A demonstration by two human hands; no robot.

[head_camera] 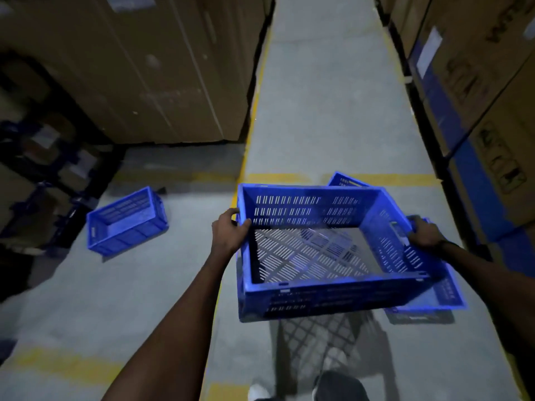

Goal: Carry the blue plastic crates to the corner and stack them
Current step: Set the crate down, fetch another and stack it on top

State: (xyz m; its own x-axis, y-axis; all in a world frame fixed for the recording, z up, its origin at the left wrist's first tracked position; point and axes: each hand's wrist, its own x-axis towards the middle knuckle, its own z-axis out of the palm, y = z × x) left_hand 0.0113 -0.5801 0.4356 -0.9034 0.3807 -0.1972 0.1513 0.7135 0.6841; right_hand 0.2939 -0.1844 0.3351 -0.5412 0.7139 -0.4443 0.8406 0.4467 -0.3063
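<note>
Both hands grip one blue crate (318, 256) by opposite rims, left hand (228, 230) and right hand (424, 233), holding it level above the floor (327, 111) for carrying, while a second crate (127, 221) waits to the left.

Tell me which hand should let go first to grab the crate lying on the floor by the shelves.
Left. The left hand grips the carried crate on the side facing the floor crate; the right hand holds the far side.

Warehouse aisle, tall stacked cardboard cartons (162, 68) both sides, concrete floor (327, 111), yellow floor lines (390, 179)
</note>
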